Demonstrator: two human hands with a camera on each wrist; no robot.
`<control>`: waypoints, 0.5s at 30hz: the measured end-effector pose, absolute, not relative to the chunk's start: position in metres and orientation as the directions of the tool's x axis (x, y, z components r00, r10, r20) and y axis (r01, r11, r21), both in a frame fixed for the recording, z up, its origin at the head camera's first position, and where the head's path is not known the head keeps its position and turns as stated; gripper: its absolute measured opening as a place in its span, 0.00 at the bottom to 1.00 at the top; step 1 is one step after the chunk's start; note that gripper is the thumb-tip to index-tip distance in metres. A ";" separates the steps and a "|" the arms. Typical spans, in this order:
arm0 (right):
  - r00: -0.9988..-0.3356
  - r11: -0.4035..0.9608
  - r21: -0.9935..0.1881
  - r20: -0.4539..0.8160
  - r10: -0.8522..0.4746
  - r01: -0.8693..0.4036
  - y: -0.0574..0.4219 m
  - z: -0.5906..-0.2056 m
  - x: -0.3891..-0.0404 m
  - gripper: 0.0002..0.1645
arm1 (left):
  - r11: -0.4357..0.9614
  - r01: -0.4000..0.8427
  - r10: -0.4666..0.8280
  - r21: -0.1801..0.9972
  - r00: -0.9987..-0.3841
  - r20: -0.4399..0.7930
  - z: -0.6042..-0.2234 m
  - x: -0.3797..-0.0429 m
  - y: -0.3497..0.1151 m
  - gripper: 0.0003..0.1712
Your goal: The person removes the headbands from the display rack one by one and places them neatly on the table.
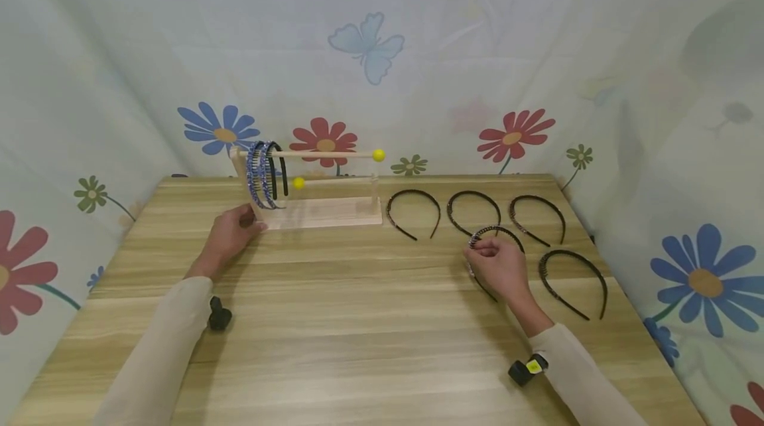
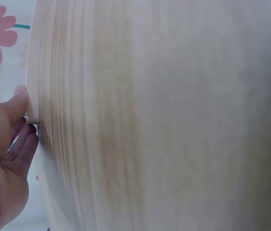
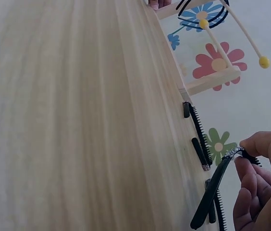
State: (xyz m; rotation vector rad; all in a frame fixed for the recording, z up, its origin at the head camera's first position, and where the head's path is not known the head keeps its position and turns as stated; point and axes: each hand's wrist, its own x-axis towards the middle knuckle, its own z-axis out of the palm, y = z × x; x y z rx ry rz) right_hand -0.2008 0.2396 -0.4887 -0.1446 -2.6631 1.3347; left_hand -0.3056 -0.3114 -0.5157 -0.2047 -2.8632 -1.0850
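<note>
A pale wooden rack (image 1: 322, 212) with two rods stands at the back left of the table. On its upper rod, near the left end, hang two headbands (image 1: 260, 177) with blue sparkly fronts. My left hand (image 1: 234, 232) pinches the left end of the rack's base (image 2: 33, 103) between thumb and fingers. Over to the right, my right hand (image 1: 498, 267) pinches a black toothed headband with a glittery section (image 3: 215, 185) between thumb and fingertips. That headband is tilted, and the hand covers part of it in the head view.
Several dark headbands lie around the right hand: one nearest the rack (image 1: 414, 192), one behind (image 1: 474, 194), one at the back right (image 1: 540, 199) and one at the front right (image 1: 575, 255). Yellow balls (image 1: 379, 155) cap the rods. A flowered curtain (image 1: 370, 101) hangs behind the table (image 1: 334, 346).
</note>
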 end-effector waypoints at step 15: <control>-0.979 0.590 -0.806 0.077 0.187 0.049 0.244 -0.505 -0.197 0.16 | 0.749 0.147 0.095 0.646 -0.989 0.114 -0.515 -0.306 -0.311 0.31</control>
